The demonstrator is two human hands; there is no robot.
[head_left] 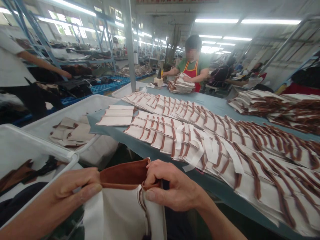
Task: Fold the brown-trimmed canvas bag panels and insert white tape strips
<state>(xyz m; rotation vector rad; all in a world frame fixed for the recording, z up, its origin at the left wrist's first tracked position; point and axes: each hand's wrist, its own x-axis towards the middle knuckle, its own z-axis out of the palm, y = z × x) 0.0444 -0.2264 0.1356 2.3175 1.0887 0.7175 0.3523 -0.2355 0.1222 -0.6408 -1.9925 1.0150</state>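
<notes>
Close in front of me I hold a sewn piece (122,210), cream-white outside with a brown inner side, its top edge pulled apart so the brown lining shows. My left hand (80,186) pinches the left end of that edge, thumb outside. A white strip hangs below the left thumb. At the other end, my right hand (170,185) grips the edge beside a vertical seam, thumb outside and fingers curled. The lower part of the piece runs out of view. Beyond my hands, overlapping rows of similar cream pieces (165,130) with brown edges lie on the blue-green table (112,130).
Several white strips (211,146) lie across the near row. White bins (100,146) with loose pieces stand at the left. A taller stack (280,106) sits at the table's right. A co-worker in a red apron (191,68) handles pieces at the far end; another person stands left.
</notes>
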